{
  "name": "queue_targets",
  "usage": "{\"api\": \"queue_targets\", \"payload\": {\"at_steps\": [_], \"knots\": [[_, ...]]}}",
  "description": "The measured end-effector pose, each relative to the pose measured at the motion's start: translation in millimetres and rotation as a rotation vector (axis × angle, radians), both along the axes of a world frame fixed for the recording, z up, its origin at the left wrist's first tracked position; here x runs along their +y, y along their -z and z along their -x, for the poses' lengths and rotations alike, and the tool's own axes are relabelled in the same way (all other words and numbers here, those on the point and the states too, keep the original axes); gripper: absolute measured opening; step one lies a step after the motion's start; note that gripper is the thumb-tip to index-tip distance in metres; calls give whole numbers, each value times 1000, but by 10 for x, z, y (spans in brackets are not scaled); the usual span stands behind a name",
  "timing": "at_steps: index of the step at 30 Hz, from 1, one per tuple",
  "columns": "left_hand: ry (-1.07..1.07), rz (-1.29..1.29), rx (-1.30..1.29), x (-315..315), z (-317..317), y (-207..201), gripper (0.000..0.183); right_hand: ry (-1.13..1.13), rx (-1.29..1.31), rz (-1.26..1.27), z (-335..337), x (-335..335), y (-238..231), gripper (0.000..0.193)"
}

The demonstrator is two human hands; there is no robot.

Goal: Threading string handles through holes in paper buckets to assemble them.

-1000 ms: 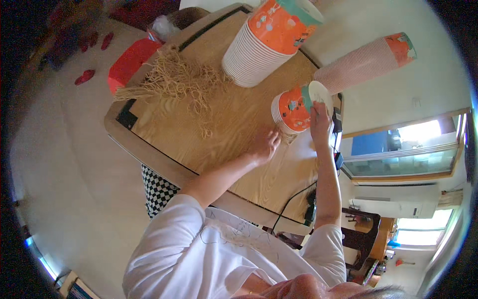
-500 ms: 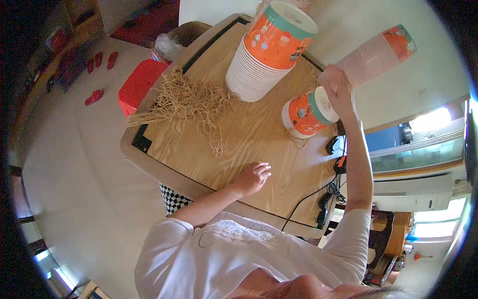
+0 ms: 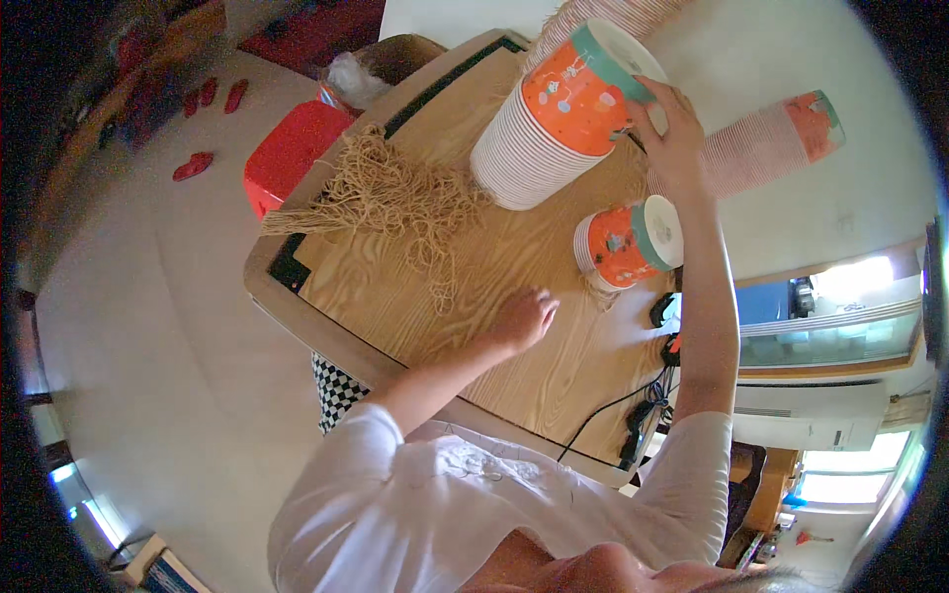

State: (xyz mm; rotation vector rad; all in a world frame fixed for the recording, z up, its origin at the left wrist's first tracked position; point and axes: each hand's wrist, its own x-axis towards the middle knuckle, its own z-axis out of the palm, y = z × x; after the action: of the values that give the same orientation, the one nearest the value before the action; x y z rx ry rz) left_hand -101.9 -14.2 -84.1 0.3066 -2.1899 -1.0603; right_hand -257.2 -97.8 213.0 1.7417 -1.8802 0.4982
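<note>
A tall upside-down stack of paper cups stands on the wooden tabletop, its top cup orange with a green band and white base. My right hand is at the right edge of that top cup, thumb and fingers spread against the green band. Below my right wrist a short stack of similar cups sits with some twine under it. My left hand is over the near middle of the table, fingers curled together with nothing visible in them. A tangled heap of tan twine lies at the left of the tall stack.
A long tilted stack of cups lies behind my right arm; another cup stack is at the back. Black cables lie at the right table edge. A red stool and a box with plastic stand left of the table.
My right hand has moved from the tilted stack, up and left to the tall stack's top cup. My left hand has shifted slightly right and forward, its fingers more curled.
</note>
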Motion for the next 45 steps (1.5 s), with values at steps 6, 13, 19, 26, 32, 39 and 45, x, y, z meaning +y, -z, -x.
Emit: {"api": "queue_targets", "payload": {"at_steps": [6, 13, 19, 26, 32, 39, 45], "knots": [[-120, 29, -33, -163, 873, 19, 13, 52, 3, -19, -106, 16, -47, 34], [-37, -16, -211, -87, 1181, 82, 13, 37, 46, 32, -56, 5, -16, 32], [133, -15, -84, -81, 1038, 146, 13, -2, 15, 62, 3, 2, 12, 30], [-142, -1039, 667, -691, 750, -398, 28, -10, -108, 108, 17, 21, -6, 21], [-458, 611, 219, -1470, 166, -1143, 37, -64, -151, 155, -57, -40, 26, 17], [-434, 701, 129, -1533, 149, -1218, 38, -126, -217, 138, 68, -115, -54, 13], [-431, 707, -48, -1478, 143, -1337, 35, -155, -207, 180, 252, -164, -159, 15]]}}
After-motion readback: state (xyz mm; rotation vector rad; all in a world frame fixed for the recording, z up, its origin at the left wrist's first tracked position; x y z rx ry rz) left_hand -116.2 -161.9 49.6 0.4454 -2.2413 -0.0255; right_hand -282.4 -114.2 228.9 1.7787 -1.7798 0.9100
